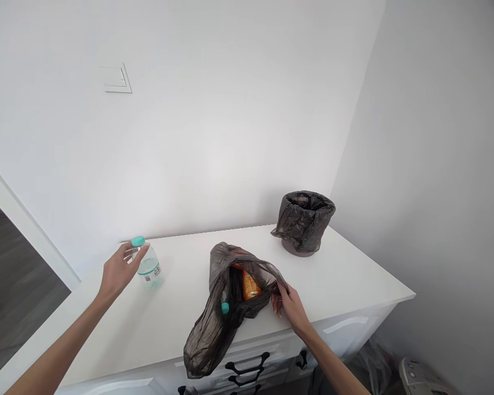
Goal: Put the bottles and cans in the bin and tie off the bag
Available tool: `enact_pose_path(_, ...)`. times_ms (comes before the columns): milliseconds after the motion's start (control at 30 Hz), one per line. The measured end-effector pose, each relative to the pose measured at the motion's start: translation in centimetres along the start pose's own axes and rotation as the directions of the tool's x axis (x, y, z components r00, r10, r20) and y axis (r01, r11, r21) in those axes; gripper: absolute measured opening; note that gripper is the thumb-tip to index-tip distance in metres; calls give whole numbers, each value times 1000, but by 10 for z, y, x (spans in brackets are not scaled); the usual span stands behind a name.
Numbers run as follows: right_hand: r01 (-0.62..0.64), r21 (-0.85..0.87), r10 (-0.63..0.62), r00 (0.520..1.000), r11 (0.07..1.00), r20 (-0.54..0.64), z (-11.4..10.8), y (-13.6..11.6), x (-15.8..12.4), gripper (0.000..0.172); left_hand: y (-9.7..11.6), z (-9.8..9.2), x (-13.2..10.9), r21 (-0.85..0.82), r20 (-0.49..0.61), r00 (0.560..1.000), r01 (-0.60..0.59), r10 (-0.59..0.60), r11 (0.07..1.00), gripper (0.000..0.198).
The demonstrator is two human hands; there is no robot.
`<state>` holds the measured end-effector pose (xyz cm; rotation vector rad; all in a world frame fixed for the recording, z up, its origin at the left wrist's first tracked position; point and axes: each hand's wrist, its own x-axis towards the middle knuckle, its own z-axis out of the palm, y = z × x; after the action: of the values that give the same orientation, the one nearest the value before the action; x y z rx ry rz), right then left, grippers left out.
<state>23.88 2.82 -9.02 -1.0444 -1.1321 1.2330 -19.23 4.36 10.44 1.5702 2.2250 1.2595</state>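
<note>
My left hand (121,267) is wrapped round the upper part of a small clear water bottle (150,270) with a teal cap, which stands on the white dresser top (168,323). My right hand (290,307) pinches the edge of an open dark grey plastic bag (218,323) lying on the dresser. Inside the bag I see an orange package (250,285) and a teal cap (225,308). The bag's lower end hangs over the front edge.
A small bin (304,222) lined with a dark bag stands at the dresser's back right, near the wall corner. Black drawer handles (247,368) show below the front edge. A light switch (116,78) is on the wall. A white appliance (422,377) sits on the floor at right.
</note>
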Motion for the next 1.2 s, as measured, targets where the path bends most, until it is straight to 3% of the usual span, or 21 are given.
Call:
enact_pose_path(100, 8, 10, -8, 1000, 1000, 0, 1, -3, -1, 58, 3, -3, -6, 31, -6, 1000, -22, 22, 999, 68)
enact_pose_path(200, 12, 22, -12, 1000, 1000, -4, 0, -4, -1, 59, 20, -8, -23, 69, -195, 970, -133, 144, 989, 81)
enact_pose_path(267, 13, 25, -13, 1000, 1000, -4, -1, -2, -1, 59, 37, -8, -44, 132, -356, 879, -289, 318, 948, 77)
enact_pose_path(333, 14, 30, -14, 1000, 999, 1, -2, 0, -1, 59, 55, -5, -73, 221, -358, 763, -492, 539, 842, 56)
enact_pose_path(367, 15, 35, -15, 1000, 999, 6, -3, 1, -1, 59, 64, -1, -91, 240, -259, 711, -609, 654, 756, 43)
enact_pose_path(400, 15, 40, -15, 1000, 999, 14, -3, 2, 0, 59, 72, 5, -108, 216, -81, 652, -727, 754, 652, 31)
enact_pose_path(433, 15, 46, -16, 1000, 999, 20, -4, 3, 0, 59, 80, 12, -126, 138, 145, 562, -827, 815, 545, 25)
enact_pose_path(500, 19, 54, -20, 999, 998, 27, -5, 5, 0, 58, 94, 29, -155, -59, 508, 355, -894, 785, 443, 32)
enact_pose_path(533, 22, 56, -23, 999, 998, 29, -6, 6, 0, 58, 99, 39, -166, -117, 603, 292, -888, 742, 445, 37)
enact_pose_path(567, 24, 56, -26, 999, 998, 30, -6, 6, 0, 57, 103, 49, -173, -137, 657, 262, -880, 707, 454, 41)
enact_pose_path(633, 28, 52, -29, 999, 998, 37, -7, 6, -1, 56, 106, 70, -176, -80, 703, 259, -896, 662, 436, 48)
enact_pose_path(733, 40, 53, -43, 998, 998, 54, -8, 3, -3, 55, 98, 93, -159, 127, 756, 275, -952, 594, 279, 59)
enact_pose_path(867, 46, 58, -50, 997, 997, 59, -9, 3, -2, 52, 78, 104, -133, 292, 805, 294, -952, 515, 88, 59)
enact_pose_path(967, 44, 53, -47, 997, 998, 64, -9, 5, -1, 48, 68, 106, -125, 306, 814, 288, -951, 505, 49, 59)
enact_pose_path(1100, 39, 37, -42, 996, 999, 74, -10, 7, 0, 44, 59, 115, -124, 254, 831, 231, -967, 506, 25, 69)
enact_pose_path(1200, 40, 23, -42, 996, 999, 75, -10, 7, -1, 45, 55, 124, -123, 225, 824, 204, -974, 528, 24, 49)
